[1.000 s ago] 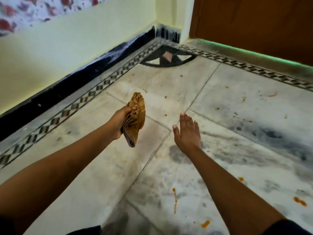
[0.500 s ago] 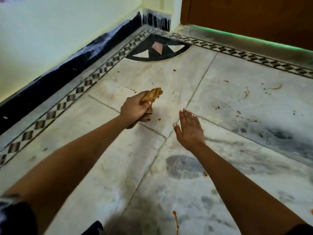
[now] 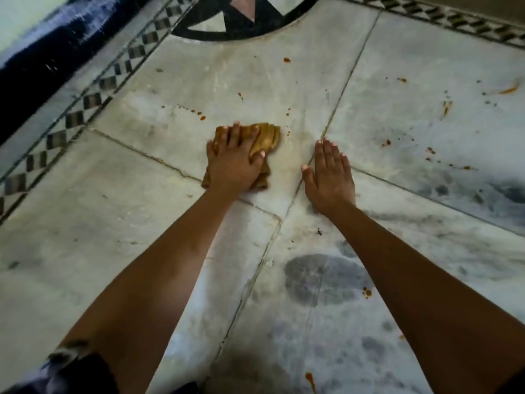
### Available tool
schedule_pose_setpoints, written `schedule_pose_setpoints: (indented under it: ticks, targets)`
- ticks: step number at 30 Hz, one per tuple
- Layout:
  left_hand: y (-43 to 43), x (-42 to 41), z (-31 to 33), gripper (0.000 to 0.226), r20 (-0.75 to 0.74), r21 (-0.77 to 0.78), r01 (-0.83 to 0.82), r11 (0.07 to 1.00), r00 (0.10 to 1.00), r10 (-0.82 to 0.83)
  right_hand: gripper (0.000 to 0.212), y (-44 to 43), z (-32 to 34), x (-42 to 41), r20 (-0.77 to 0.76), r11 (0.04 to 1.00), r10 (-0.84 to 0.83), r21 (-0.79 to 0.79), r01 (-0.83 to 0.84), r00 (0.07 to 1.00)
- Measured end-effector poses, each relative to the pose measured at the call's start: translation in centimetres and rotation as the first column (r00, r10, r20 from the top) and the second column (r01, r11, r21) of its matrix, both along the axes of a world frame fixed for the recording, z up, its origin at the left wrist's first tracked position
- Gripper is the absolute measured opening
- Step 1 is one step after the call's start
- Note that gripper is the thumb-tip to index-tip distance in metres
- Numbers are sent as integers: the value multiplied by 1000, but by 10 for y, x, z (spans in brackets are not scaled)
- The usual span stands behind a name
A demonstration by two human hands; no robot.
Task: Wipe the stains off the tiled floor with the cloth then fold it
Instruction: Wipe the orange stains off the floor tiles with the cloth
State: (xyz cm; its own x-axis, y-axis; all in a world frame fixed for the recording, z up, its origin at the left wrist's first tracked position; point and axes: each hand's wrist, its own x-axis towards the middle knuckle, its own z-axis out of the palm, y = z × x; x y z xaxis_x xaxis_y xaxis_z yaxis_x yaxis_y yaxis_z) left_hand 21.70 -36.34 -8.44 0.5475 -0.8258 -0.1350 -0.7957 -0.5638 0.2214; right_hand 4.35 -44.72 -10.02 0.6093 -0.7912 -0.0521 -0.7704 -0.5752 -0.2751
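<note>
Crumpled mustard-brown cloth [image 3: 265, 137] bunches under my left hand [image 3: 234, 164], fingers spread flat, on grey-veined marble tiles [image 3: 113, 237]; my right hand [image 3: 329, 173] lies flat, empty.

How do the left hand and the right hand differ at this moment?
The left hand rests on the bunched brown cloth and presses it down. The right hand lies directly on the bare tiled floor and holds nothing. The left hand's fingers are spread apart, while the right hand's are close together. Both hands are palm down with straight fingers that point away from the person.
</note>
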Motion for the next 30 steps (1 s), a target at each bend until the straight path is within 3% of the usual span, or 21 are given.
schedule_pose_setpoints:
  ticks: [6,11,14,17,21,26,30]
  targets:
    - [38,-18,-1,68,73,-46,229,972,972,-226,69,-10,-7,18,34,999,-51,-10,51,998]
    - [10,26,-3,59,93,-26,-50,998,994,52,67,-11,-14,20,30,996,-62,-64,64,998]
    - [-45,42,2,58,34,-4,-99,995,994,99,64,-11,-11,20,62,996,-62,-63,66,996]
    - [-57,27,2,60,32,-39,29,999,999,-27,63,-11,-9,21,94,996,-65,-60,71,993]
    - [9,8,-4,60,79,-99,194,976,979,-187,66,-11,-9,22,58,996,-69,-45,72,996]
    - [-18,61,7,61,44,14,-110,994,993,110,66,-12,-6,23,-1,997,-67,-25,67,998]
    - [-69,66,6,60,9,8,-91,996,996,91,67,-12,-5,22,-7,998,-63,-26,63,998]
